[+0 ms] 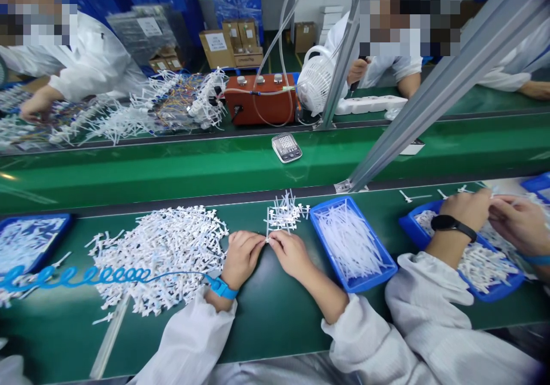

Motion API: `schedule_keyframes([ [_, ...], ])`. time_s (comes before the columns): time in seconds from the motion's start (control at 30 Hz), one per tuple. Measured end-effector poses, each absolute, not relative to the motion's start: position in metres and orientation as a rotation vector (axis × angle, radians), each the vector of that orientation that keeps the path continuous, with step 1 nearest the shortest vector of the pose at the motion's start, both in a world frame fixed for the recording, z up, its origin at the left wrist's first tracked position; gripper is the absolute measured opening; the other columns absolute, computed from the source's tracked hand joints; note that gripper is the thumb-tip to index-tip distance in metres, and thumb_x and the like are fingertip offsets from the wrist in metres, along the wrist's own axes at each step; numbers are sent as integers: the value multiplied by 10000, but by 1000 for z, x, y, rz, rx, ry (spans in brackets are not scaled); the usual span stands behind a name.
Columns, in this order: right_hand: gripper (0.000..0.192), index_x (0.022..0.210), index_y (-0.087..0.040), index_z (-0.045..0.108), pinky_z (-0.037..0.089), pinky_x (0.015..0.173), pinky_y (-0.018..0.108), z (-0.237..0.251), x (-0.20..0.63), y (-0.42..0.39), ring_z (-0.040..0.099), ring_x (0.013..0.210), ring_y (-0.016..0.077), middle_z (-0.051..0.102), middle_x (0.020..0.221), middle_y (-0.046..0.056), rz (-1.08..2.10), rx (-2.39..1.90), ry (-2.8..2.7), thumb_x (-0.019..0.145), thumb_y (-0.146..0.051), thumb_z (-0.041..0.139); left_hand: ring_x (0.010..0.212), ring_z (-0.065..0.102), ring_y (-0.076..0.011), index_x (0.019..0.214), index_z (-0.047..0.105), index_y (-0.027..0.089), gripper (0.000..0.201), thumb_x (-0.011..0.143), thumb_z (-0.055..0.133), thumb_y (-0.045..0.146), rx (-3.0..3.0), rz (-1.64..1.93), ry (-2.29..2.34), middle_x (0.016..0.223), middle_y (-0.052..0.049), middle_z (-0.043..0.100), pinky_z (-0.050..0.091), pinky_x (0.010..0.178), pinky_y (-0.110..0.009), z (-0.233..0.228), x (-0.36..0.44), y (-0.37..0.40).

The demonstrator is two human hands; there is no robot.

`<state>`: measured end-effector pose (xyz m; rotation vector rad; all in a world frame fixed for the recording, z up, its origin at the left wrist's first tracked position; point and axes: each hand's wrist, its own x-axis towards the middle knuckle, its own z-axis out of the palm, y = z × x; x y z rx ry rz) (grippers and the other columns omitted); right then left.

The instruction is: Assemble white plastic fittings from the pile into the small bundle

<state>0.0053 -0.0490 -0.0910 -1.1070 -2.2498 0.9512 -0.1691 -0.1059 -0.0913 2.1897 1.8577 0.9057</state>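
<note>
My left hand (243,259), with a blue wrist strap, and my right hand (293,254) meet over the green table. Their fingertips pinch together at a small white plastic piece (267,239), mostly hidden by the fingers. Just beyond them lies a small cluster of white pieces with thin tubes (287,212). Left of my left hand spreads a large heap of small white pieces (158,259). To the right of my right hand, a blue tray (373,281) holds many thin translucent white strips (348,239).
A coiled blue cord (107,275) crosses the heap to my wrist strap. A neighbour's hands (464,213) work over another blue tray (494,297) at right. A metal post (412,116) slants overhead. A display device (286,148) lies on the green belt (172,170). Co-workers sit opposite.
</note>
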Motion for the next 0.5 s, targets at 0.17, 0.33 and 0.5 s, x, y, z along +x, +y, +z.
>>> schedule_keyframes([
  [0.17, 205, 1107, -238, 647, 410, 814, 244, -86, 4, -53, 613, 902, 150, 685, 995, 15, 932, -1135, -2330, 952, -282, 520, 920, 582, -179, 946, 647, 195, 179, 959, 495, 288, 1859, 1329, 1993, 927, -47, 659, 450, 845, -336, -83, -167, -86],
  [0.33, 146, 962, -217, 681, 410, 802, 269, -84, 2, -54, 605, 857, 171, 681, 914, 31, 778, -1104, -2544, 909, -298, 570, 951, 575, -182, 922, 646, 202, 196, 961, 482, 303, 1805, 1323, 1875, 957, -48, 636, 455, 869, -341, -73, -143, -56],
  [0.5, 180, 945, -174, 679, 414, 804, 278, -85, 2, -53, 614, 856, 183, 687, 923, 60, 729, -1110, -2583, 910, -298, 553, 1033, 559, -200, 931, 681, 224, 172, 935, 524, 294, 1854, 1102, 1819, 1073, -55, 614, 430, 939, -378, -70, -121, -39],
])
